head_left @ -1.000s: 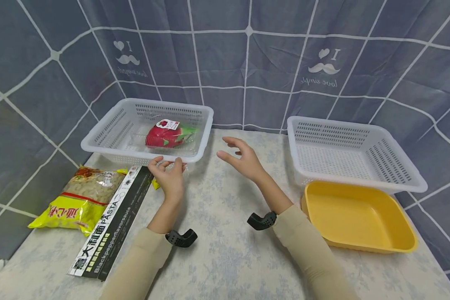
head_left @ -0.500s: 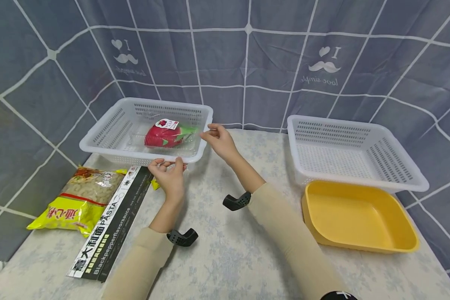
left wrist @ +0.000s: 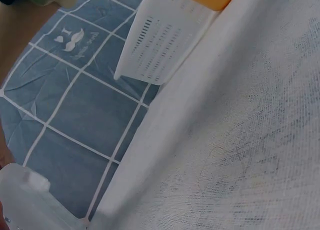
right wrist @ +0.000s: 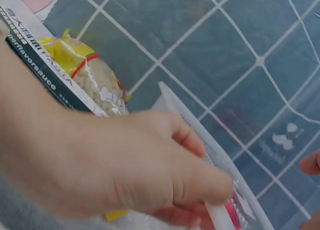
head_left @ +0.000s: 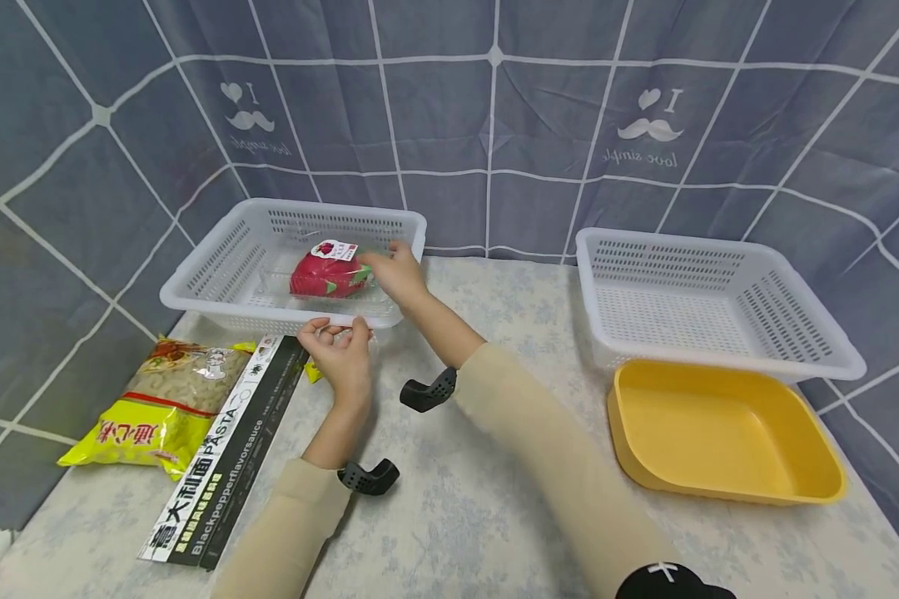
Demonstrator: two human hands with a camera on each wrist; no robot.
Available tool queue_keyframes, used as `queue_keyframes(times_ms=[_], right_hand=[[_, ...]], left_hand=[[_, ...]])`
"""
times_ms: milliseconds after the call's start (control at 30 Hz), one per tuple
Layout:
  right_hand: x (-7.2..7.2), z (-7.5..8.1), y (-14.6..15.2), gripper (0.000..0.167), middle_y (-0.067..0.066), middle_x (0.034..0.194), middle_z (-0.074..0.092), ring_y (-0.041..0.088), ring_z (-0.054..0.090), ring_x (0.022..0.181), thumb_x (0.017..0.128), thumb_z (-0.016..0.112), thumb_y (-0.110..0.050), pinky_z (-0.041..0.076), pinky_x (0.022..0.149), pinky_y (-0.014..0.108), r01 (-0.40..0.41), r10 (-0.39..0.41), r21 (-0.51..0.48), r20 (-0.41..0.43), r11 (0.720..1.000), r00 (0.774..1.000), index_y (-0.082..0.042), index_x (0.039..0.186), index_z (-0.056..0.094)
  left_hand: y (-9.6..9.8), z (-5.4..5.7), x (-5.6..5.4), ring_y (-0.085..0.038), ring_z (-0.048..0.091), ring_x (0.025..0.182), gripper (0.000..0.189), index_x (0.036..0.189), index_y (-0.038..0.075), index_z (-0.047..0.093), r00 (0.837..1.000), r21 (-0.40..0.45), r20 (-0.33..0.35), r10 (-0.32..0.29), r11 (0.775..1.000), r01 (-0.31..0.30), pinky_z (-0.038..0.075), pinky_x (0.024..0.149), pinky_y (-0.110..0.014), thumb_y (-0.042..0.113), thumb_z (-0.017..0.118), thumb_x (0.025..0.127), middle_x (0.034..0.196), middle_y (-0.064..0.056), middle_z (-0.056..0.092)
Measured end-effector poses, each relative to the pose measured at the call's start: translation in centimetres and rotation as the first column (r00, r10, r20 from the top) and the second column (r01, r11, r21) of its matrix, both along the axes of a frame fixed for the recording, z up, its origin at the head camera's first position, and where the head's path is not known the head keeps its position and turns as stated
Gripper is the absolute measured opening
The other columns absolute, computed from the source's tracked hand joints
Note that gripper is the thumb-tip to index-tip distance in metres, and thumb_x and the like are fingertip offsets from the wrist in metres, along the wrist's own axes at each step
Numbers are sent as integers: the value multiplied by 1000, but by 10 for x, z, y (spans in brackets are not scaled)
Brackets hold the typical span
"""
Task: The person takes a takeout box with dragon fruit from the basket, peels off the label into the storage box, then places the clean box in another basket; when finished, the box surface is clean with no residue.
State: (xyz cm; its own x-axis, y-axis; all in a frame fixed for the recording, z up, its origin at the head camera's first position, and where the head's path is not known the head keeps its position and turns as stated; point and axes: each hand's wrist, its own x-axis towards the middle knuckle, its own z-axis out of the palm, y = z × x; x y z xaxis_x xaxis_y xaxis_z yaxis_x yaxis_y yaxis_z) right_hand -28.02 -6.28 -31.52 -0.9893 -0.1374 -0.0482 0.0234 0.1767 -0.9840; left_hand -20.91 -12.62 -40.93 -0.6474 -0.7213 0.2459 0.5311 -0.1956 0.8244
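The left white basket (head_left: 217,266) stands at the far left of the table (head_left: 464,499), close against the grey checked curtain (head_left: 494,116), and everything here is placed from it. Inside it, toward its right half, lies the packed dragon fruit (head_left: 328,273), a red fruit in a clear tray with a white label on top. The right hand (head_left: 395,270) reaches over the basket's right wall and rests against the right end of that pack, fingers curled at it; whether they have closed on it cannot be told, since the head view shows only the back of the hand. The left hand (head_left: 340,349) sits at the basket's near rim, its fingers and thumb bent round the edge and pinching it, as the right wrist view also shows (right wrist: 150,165). Just in front of the basket, toward its left corner, lies a yellow bag of noodles (head_left: 153,395), and beside that a long black and white pasta box (head_left: 221,449) runs away from the basket's near edge toward the person. Well to the right of the basket stands a second white basket (head_left: 719,299), and in front of that one a yellow tub (head_left: 719,433), its far edge tucked beneath the white rim. Both forearms wear beige sleeves (head_left: 539,449) with a black mount at each wrist
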Motion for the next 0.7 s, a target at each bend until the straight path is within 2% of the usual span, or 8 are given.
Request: queue_keyframes(times_ms=[67,167,300,400,600,700], right_hand=[[1,3,-8,77,20,147,40,31,41,133,88,65,-25,38,107,41,5,-4,-16,24,1000,1000,4,148,27],[-2,5,-16,84,18,153,32,30,35,138,88,64,-29,34,110,39,23,-24,16,70,1000,997,2,152,19],[-11,3,-22,82,19,150,36,29,37,136,89,63,-32,35,109,35,67,-76,90,94,994,993,3,150,22],[-17,1,-26,79,20,145,40,29,40,134,88,63,-32,36,108,35,99,-109,101,97,990,989,5,147,26],[-21,-1,-34,90,17,156,24,27,24,143,86,65,-37,29,113,38,136,-150,97,150,986,977,0,153,18],[-20,-5,-40,92,16,156,22,25,23,143,84,66,-38,28,113,36,157,-174,109,171,982,970,-2,153,18]], left_hand=[[-1,1,0,-10,56,51,39,104,6,33,1000,2,-8,2,1000,-2,50,52,-19,-10,60,80,81,-10,47],[0,0,0,-10,56,51,39,103,6,34,1000,3,-6,9,1000,-9,50,52,-19,-10,60,79,81,-9,48],[0,0,1,-9,56,51,39,102,7,34,1000,-1,15,22,1000,-22,51,52,-19,-10,60,78,81,-9,49],[0,0,1,-9,57,50,39,102,7,34,1000,9,13,22,1000,-22,51,52,-19,-11,60,79,81,-9,49],[0,0,0,-9,57,49,39,101,6,33,1000,8,-12,3,1000,-3,52,51,-19,-11,60,79,80,-9,46],[-2,0,1,-8,56,50,38,102,5,34,1000,-1,-8,14,1000,-14,50,51,-18,-10,60,79,80,-8,45]])
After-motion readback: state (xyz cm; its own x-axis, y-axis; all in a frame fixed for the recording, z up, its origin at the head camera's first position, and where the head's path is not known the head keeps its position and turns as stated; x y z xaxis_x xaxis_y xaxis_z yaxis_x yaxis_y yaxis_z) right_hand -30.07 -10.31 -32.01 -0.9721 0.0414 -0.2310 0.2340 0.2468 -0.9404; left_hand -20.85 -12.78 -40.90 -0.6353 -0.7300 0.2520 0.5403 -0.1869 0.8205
